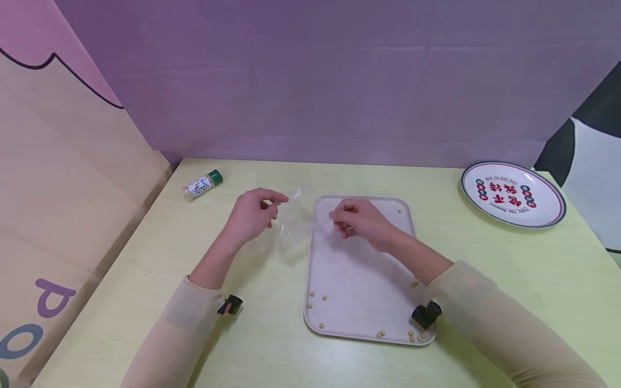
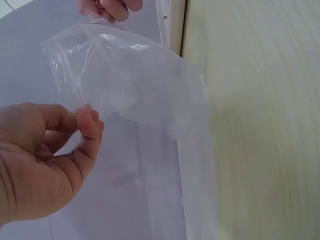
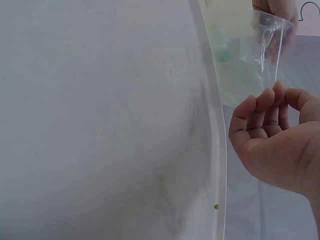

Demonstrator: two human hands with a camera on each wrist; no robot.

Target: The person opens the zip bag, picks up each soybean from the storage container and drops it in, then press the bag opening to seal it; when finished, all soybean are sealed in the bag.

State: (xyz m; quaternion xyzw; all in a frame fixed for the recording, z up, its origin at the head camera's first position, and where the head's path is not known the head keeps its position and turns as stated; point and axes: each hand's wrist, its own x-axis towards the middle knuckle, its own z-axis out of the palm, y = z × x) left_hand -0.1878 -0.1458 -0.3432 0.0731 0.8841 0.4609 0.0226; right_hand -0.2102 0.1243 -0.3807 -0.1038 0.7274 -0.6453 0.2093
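A clear plastic zip bag (image 1: 297, 215) hangs between the two hands, over the table and the left edge of the tray. My left hand (image 1: 254, 213) pinches one upper corner of it between thumb and fingers. The opposite corner is pinched by my right hand (image 1: 361, 221), above the far part of the tray. In the left wrist view the bag (image 2: 145, 80) looks see-through, with a creased upper edge; I make out nothing inside. The right wrist view shows the bag's pale zip strip (image 3: 279, 55) running between the hands.
A white tray (image 1: 359, 280) lies on the pale table, with several small yellowish beans (image 1: 381, 333) mostly along its near edge. A green-capped bottle (image 1: 201, 185) lies at the back left. An oval plate (image 1: 514, 194) with red lettering sits at the back right.
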